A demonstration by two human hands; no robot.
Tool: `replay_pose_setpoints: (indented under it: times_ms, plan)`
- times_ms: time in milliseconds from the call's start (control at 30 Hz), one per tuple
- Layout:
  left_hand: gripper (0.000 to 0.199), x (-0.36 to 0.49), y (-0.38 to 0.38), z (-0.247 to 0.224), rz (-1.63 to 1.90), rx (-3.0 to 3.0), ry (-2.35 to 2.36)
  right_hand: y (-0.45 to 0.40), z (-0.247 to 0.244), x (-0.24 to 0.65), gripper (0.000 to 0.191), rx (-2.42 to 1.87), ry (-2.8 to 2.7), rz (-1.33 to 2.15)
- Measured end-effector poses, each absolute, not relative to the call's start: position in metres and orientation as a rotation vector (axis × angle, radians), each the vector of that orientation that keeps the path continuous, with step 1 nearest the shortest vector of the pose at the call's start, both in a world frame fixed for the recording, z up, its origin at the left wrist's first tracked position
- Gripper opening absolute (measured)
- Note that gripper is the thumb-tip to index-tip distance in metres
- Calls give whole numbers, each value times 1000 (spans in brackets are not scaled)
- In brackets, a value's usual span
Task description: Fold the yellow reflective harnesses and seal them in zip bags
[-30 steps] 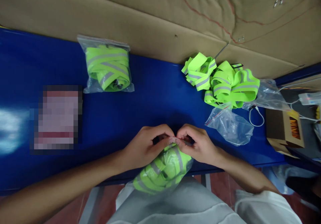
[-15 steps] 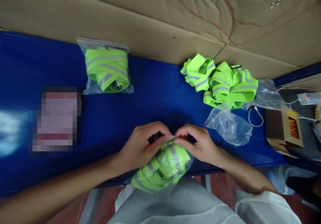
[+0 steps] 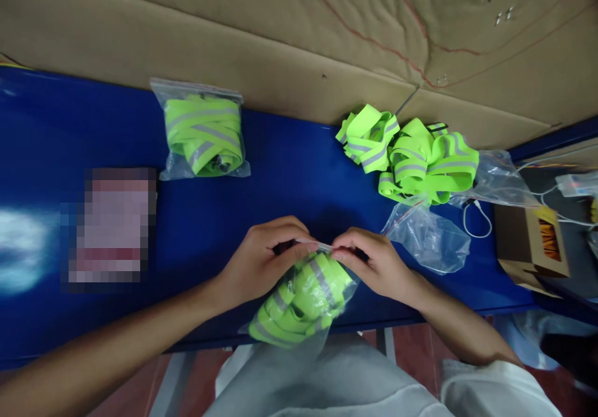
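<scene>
blue bench (image 3: 280, 183) | blurred flat item (image 3: 112, 227): left part, between far and near edges | white cable (image 3: 488, 230): looped near right edge | brown box (image 3: 516, 230): right edge | brown covering (image 3: 275, 62): along far edge

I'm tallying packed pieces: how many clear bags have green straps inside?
2: the far bag, at left on the blue table; the held bag, pinched by the left hand and right hand.

Neon-green straps (image 3: 411, 161) with grey stripes; blue table (image 3: 280, 155).
</scene>
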State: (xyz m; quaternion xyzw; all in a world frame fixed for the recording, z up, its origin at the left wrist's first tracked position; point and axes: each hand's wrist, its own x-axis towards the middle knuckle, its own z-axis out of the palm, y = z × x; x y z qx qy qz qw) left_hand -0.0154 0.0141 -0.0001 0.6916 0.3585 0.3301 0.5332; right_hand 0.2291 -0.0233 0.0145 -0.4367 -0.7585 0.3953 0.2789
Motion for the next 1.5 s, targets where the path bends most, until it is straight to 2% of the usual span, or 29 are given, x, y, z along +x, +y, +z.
replay_pose_setpoints:
  times_ms: [400,600,633,733,800,867,967,1033,1100,1200,1267,1400,1433,1500]
  plan:
    - [31,-24,28,4,899,1491,1021,-14,12,242,13,-1260,-1928,889]
    - [43,-23,25,5,795,1375,1006,-18,16,242,15,-1213,-1849,841]
    - [48,-23,24,4,785,1332,956,-18,15,243,15,-1242,-1782,856]
    - [81,-21,21,2,678,1254,795,-14,10,247,14,-1315,-1519,929]
    - [94,-19,18,3,600,1271,783,-11,5,249,14,-1339,-1374,956]
    - [93,-18,16,3,571,1291,828,-9,1,249,16,-1331,-1268,970]
    - [80,-22,22,-1,695,1311,913,-7,1,247,21,-1270,-1189,996]
    - [80,-28,33,-5,897,1464,1040,-8,3,244,23,-1229,-1224,987]
    - [90,-35,45,-6,1081,1813,1268,-12,6,241,20,-1217,-1346,952]
    - [106,-41,51,-1,1123,2333,1521,-18,7,237,21,-1236,-1623,925]
    - [96,-39,44,1,1095,2492,1535,-22,6,234,23,-1237,-1802,910]
    - [47,-30,29,-6,799,2707,1410,-22,8,233,21,-1192,-2003,820]
    - [40,-29,28,-9,703,2720,1375,-21,9,234,20,-1187,-2019,799]
    - [38,-29,30,-15,602,2666,1347,-18,11,236,19,-1195,-2026,759]
